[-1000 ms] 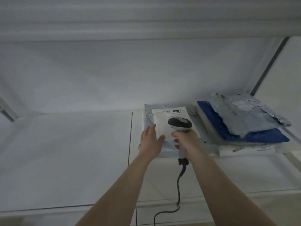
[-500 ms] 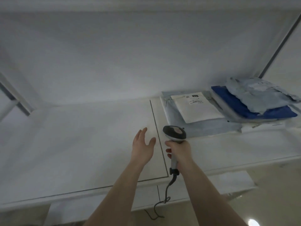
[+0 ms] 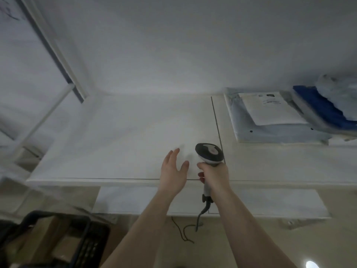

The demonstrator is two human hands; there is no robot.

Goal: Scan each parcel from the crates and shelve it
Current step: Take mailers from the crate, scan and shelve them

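My right hand (image 3: 214, 174) grips the handle of a grey and black barcode scanner (image 3: 209, 154) over the front of the white shelf (image 3: 135, 136). Its cable (image 3: 201, 213) hangs down below the shelf edge. My left hand (image 3: 173, 172) hovers beside it with fingers straight and holds nothing. A white labelled parcel (image 3: 272, 109) lies flat on a pale blue parcel (image 3: 257, 130) at the right of the shelf, well away from both hands. Further right, a dark blue parcel (image 3: 320, 107) lies under a crinkled pale bag (image 3: 342, 95).
A black crate (image 3: 58, 238) with brown parcels inside stands on the floor at the lower left. A lower white shelf board (image 3: 270, 200) juts out beneath the top one. A white upright frame (image 3: 56, 55) runs along the left side.
Both hands have pulled back from the white parcel toward the shelf's front edge. The view has swung left and down, so the parcels now lie far right and the crate appears.
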